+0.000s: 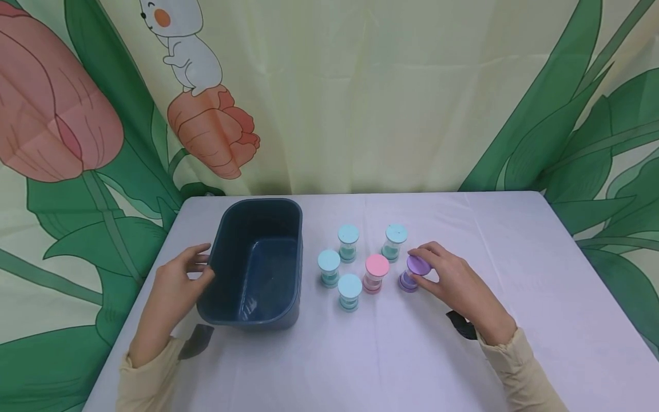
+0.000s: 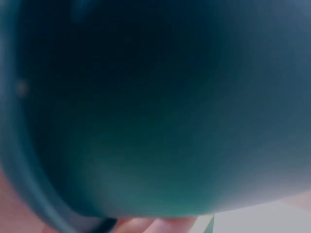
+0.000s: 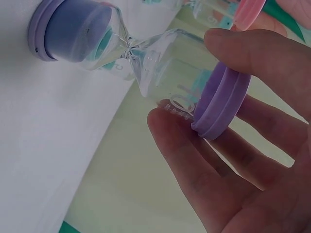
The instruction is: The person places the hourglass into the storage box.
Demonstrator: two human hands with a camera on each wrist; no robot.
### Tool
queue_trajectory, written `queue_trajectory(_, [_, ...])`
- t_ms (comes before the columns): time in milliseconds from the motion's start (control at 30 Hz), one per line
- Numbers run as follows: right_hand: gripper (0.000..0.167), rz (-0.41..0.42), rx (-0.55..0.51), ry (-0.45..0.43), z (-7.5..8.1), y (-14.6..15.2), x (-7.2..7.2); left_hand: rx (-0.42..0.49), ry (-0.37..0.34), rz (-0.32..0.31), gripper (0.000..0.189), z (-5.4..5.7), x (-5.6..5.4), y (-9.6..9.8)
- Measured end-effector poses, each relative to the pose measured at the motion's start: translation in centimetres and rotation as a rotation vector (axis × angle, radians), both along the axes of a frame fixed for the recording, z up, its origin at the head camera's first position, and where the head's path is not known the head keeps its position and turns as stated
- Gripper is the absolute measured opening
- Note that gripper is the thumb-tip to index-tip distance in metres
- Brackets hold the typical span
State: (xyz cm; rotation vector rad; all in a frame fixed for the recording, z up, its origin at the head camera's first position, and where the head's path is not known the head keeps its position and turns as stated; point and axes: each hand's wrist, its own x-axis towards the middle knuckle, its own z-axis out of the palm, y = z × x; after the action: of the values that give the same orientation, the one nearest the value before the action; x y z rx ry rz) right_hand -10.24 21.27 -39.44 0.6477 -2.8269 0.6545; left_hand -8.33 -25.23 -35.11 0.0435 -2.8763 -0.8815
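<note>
My right hand (image 1: pixel 458 283) holds a purple-capped sand timer (image 3: pixel 167 73) by its upper cap, thumb on one side and fingers on the other. The timer stands upright on the white tablecloth, its purple sand in the lower bulb. Just left of it is a pink sand timer (image 1: pixel 376 272), with several light-blue sand timers (image 1: pixel 350 289) around that one. At the far left, my left hand (image 1: pixel 177 280) is beside a dark blue plastic bin (image 1: pixel 293 312), its loosely bent fingers and thumb right at the left rim. In the left wrist view the bin wall (image 2: pixel 194 121) hides most of that hand.
The bin stands left of the sand timers, its open top facing up. White cloth (image 1: pixel 329 366) covers the table, and a curtain (image 1: pixel 381 114) printed with plants and a rabbit hangs behind its back edge. A black strap end (image 1: pixel 460 326) sticks out at my right wrist.
</note>
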Motion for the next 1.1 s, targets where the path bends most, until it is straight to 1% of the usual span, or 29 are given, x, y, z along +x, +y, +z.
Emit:
queue_trajectory(100, [0.045,0.001,-0.007,-0.002,0.0,0.0,0.0,0.013,-0.052,-0.011,0.046,0.1,0.0,-0.3])
queue_trajectory(167, [0.045,0.004,-0.012,0.001,0.0,0.1,0.0,0.028,-0.071,-0.025,0.046,0.1,0.0,-0.5])
queue_trajectory(300, [0.044,0.019,-0.009,0.024,0.1,0.3,-0.1,0.072,-0.087,-0.051,0.047,0.0,-0.1,-1.1])
queue_trajectory(433, [0.044,0.029,-0.011,0.053,0.4,0.4,-0.1,0.114,-0.101,-0.057,0.048,-0.1,-0.3,-1.4])
queue_trajectory(633, [0.043,0.04,-0.043,0.069,1.6,0.6,-0.1,0.13,-0.102,-0.052,0.048,-0.3,-0.3,-1.4])
queue_trajectory(767, [0.043,0.057,-0.08,0.109,2.7,0.7,0.0,0.131,-0.095,-0.05,0.048,-0.3,-0.4,-1.4])
queue_trajectory(967, [0.044,0.07,-0.096,0.158,4.0,0.6,-0.1,0.137,-0.097,-0.051,0.048,-0.4,-0.4,-1.4])
queue_trajectory(1100, [0.044,0.074,-0.102,0.168,4.6,0.4,-0.2,0.136,-0.1,-0.048,0.049,-0.4,-0.3,-1.5])
